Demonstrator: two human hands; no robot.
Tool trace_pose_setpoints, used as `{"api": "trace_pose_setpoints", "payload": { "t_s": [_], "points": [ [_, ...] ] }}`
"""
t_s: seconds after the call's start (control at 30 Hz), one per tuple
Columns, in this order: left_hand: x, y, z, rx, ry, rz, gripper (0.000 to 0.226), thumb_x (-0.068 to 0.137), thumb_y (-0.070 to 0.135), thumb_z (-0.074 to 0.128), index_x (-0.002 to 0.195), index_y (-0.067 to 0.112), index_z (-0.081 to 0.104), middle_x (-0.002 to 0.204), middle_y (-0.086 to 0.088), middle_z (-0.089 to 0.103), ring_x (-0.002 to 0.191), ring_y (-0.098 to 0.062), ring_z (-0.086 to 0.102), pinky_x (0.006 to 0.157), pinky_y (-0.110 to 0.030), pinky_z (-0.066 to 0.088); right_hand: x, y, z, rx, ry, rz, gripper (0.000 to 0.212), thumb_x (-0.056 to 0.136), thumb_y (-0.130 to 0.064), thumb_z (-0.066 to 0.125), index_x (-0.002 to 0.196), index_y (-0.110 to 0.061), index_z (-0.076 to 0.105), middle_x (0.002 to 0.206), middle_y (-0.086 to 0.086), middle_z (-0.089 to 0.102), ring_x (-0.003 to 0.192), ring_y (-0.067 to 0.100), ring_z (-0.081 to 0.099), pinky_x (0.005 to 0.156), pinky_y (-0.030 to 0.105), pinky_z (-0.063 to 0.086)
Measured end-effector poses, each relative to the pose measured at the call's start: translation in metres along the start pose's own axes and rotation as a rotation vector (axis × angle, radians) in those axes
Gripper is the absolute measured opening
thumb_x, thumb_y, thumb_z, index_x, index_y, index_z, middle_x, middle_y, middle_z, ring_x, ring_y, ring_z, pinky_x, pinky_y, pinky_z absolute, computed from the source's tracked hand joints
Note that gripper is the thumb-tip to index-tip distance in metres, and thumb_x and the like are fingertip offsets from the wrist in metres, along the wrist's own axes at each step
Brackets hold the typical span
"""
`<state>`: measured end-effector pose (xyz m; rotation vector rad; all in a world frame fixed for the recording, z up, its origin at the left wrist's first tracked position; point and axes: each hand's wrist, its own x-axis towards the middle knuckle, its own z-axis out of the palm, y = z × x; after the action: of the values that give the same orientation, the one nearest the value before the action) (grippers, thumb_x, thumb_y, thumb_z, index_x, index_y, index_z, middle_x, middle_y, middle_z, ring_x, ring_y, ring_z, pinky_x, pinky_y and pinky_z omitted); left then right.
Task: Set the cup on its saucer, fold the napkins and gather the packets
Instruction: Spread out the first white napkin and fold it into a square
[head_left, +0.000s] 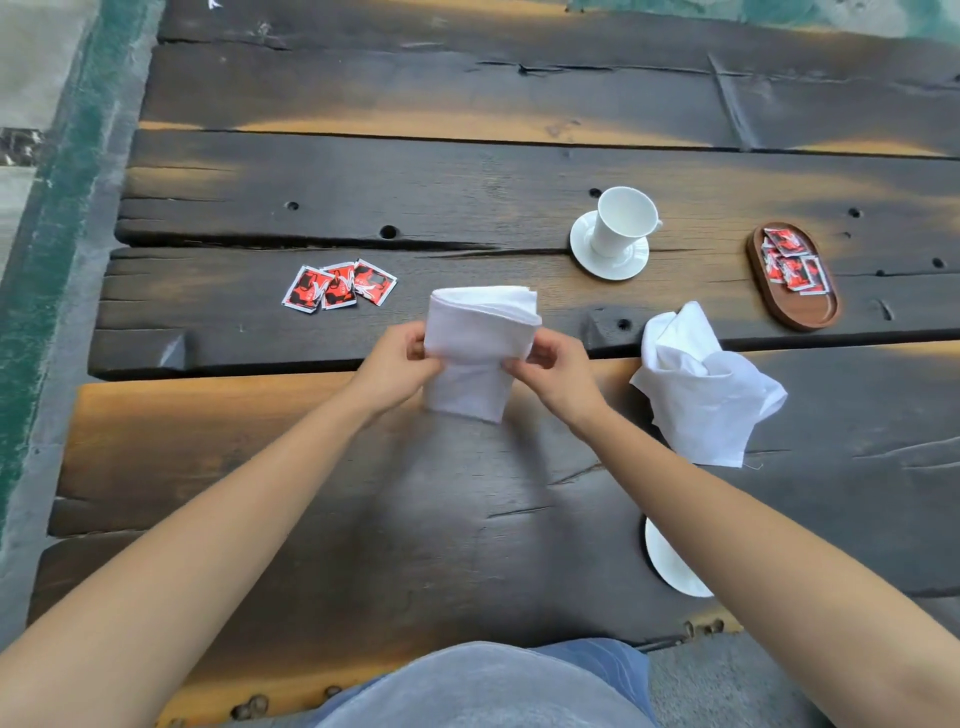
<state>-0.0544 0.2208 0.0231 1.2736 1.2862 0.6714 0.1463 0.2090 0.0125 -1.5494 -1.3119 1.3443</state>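
Note:
My left hand and my right hand both pinch a partly folded white napkin, held a little above the table's middle. A second white napkin lies crumpled to the right. The white cup stands upright on its white saucer further back. Three red packets lie loose on the table to the left. More red packets sit in an oval wooden tray at the right.
A second white saucer lies near the front edge, partly hidden under my right forearm. The dark wooden plank table has gaps, cracks and holes. Its left edge borders a green and grey floor.

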Motion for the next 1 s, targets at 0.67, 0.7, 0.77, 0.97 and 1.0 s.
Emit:
{"api": "trace_pose_setpoints", "payload": {
  "t_s": [0.67,0.7,0.77,0.97,1.0],
  "points": [
    [-0.102,-0.124,0.043,0.920,-0.379,0.307,0.030,0.099,0.020,0.039,0.126,0.022,0.053,0.151,0.004,0.037,0.142,-0.013,0.029,0.117,-0.028,0.015,-0.095,0.104,-0.006,-0.919,-0.359,-0.340,0.027,0.090,-0.018,0.049,0.113,-0.015,0.063,0.119,0.002,0.068,0.109,0.023,0.064,0.077,0.040,0.057],
    [-0.101,-0.122,0.044,0.901,-0.365,0.266,0.032,0.100,0.022,0.038,0.129,0.023,0.051,0.151,0.004,0.037,0.141,-0.013,0.030,0.116,-0.028,0.017,-0.095,0.103,-0.007,-0.906,-0.371,-0.309,0.030,0.092,-0.019,0.050,0.119,-0.016,0.061,0.125,0.000,0.065,0.116,0.021,0.061,0.084,0.038,0.055],
    [-0.100,-0.116,0.043,0.869,-0.327,0.198,0.031,0.099,0.025,0.038,0.128,0.024,0.050,0.147,0.003,0.042,0.136,-0.016,0.039,0.113,-0.029,0.027,-0.096,0.101,-0.009,-0.868,-0.398,-0.256,0.032,0.093,-0.020,0.051,0.124,-0.019,0.058,0.132,-0.005,0.060,0.122,0.019,0.056,0.092,0.037,0.051],
    [-0.094,-0.104,0.043,0.725,-0.193,0.101,0.017,0.099,0.032,0.036,0.112,0.022,0.043,0.091,-0.008,0.067,0.080,-0.031,0.062,0.068,-0.037,0.045,-0.091,0.093,-0.007,-0.655,-0.359,-0.045,0.026,0.095,-0.018,0.041,0.116,-0.021,0.057,0.106,0.002,0.070,0.095,0.030,0.063,0.079,0.041,0.050],
    [-0.090,-0.103,0.044,0.718,-0.163,0.085,0.017,0.099,0.032,0.036,0.112,0.022,0.043,0.084,-0.010,0.066,0.076,-0.033,0.060,0.065,-0.038,0.044,-0.090,0.092,-0.005,-0.644,-0.331,-0.028,0.025,0.097,-0.023,0.040,0.116,-0.022,0.056,0.103,0.001,0.071,0.091,0.029,0.062,0.077,0.040,0.050]
  ]
}}
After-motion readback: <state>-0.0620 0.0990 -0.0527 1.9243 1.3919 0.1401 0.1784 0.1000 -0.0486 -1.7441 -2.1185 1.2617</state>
